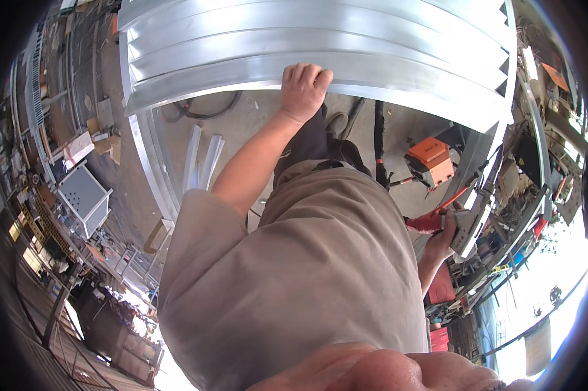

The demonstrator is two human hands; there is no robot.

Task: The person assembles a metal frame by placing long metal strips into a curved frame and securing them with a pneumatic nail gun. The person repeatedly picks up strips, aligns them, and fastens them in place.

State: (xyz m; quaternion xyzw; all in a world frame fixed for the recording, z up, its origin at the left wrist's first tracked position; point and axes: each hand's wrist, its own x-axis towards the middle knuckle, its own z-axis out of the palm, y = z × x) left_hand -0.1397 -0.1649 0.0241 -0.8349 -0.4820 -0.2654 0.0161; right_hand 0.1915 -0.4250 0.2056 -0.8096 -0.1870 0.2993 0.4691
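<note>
My left hand point(305, 91) reaches forward, its fingers curled over the near edge of a silvery louvred metal panel point(307, 39). Broad overlapping slats run across this panel inside a metal frame point(147, 156). Low on the right, my right hand point(443, 238) is closed around something partly hidden by my fingers. Against that hand lies a long grey-white object point(474, 225), whose kind I cannot make out. Beside my wrist is a red piece point(427, 223), with a thin orange-red rod point(455, 197) just above it.
An orange boxy machine point(431, 161) stands on the floor, with dark hoses point(380, 137) nearby. Metal strips point(201, 156) lie on the left, inside the frame. Farther left is a grey perforated cabinet point(85, 195). Cluttered parts and scrap line both sides.
</note>
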